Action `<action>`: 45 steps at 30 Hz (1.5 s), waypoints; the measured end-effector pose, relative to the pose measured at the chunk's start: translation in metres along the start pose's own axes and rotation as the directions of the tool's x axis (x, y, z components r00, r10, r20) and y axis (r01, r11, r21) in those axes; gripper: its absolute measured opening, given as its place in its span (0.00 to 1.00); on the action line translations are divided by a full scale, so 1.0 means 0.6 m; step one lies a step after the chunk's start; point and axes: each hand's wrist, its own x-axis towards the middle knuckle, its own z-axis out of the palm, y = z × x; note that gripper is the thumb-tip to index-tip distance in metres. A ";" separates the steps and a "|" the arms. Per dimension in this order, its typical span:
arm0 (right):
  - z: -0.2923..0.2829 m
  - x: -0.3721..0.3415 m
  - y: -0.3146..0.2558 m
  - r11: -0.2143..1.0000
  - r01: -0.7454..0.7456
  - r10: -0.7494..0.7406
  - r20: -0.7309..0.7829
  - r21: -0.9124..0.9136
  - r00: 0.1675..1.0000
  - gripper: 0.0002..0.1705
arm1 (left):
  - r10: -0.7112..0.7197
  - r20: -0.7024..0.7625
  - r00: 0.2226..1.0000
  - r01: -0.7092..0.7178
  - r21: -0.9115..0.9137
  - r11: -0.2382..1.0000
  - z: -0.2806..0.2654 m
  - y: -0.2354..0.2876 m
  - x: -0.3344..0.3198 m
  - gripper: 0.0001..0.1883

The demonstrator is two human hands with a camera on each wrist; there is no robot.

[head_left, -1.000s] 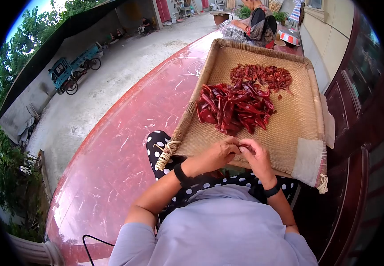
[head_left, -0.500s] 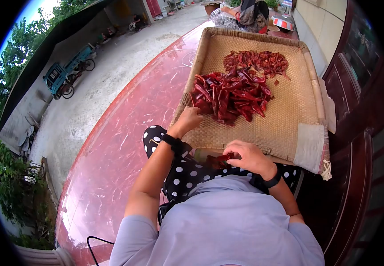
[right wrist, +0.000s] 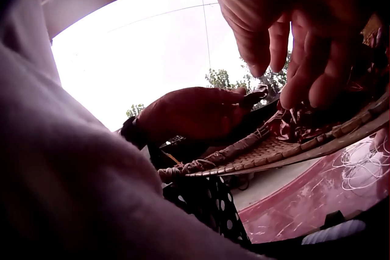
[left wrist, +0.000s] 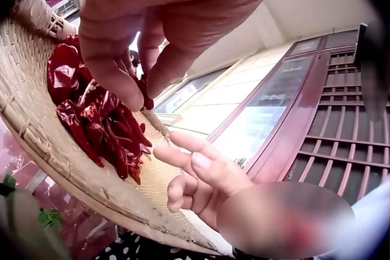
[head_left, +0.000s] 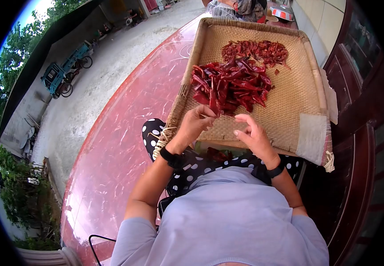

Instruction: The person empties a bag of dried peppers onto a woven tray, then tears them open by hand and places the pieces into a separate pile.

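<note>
A heap of dried red chili peppers lies on a shallow woven tray. My left hand is at the heap's near side, pinching one dried chili between thumb and fingertips. The left wrist view shows a red piece of this chili between the fingertips; the rest is hidden by the hand. To its right, my right hand hovers over the tray's near edge, thumb and fingers apart and holding nothing. In the right wrist view its fingers hang loosely above the tray.
Smaller chili pieces lie behind the heap. More red pieces show below the tray's near edge, over polka-dot trousers. A wooden door stands close on the right. Another person sits beyond the tray.
My hands were together at the near edge, then parted. The left hand went to the heap and now has a chili; the right dipped below the edge, then rose toward the left hand.
</note>
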 end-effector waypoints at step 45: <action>-0.013 -0.011 -0.014 0.995 -0.010 0.002 0.081 0.102 0.997 0.08 | 0.052 0.287 0.956 -0.172 0.410 0.896 0.064 0.014 -0.021 0.11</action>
